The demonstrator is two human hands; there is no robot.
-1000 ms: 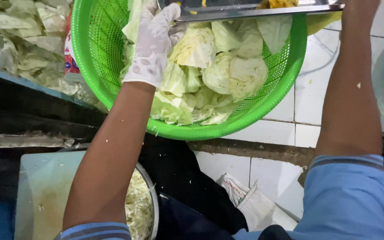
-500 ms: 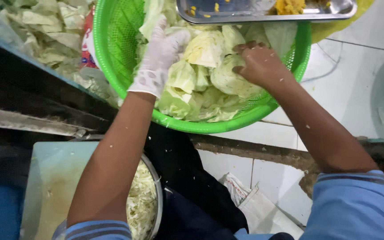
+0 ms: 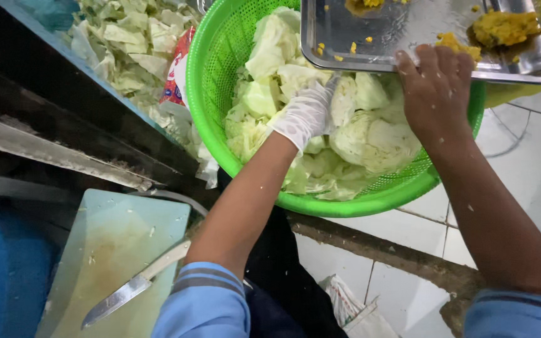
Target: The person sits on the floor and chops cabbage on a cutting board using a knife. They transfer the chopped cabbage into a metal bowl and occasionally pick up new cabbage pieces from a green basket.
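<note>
The cabbage pieces (image 3: pixel 370 134) lay heaped in the green basket (image 3: pixel 220 75), which sat on the white tiled floor (image 3: pixel 533 181). The gloved left hand (image 3: pixel 305 116) was closed on a pale chunk at the middle of the heap, apparently picking it out. The bare right hand (image 3: pixel 436 91) gripped the near edge of the steel tray (image 3: pixel 408 37) resting across the basket's far rim. Lifting the chunk clear would call for a firm hold. At the lower left lay a cutting board (image 3: pixel 114 250) with a knife (image 3: pixel 126 291).

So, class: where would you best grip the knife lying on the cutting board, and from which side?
Grip the knife by its pale handle, coming from the right. The blade points down-left across the cutting board, so that end is free and safest.
</note>
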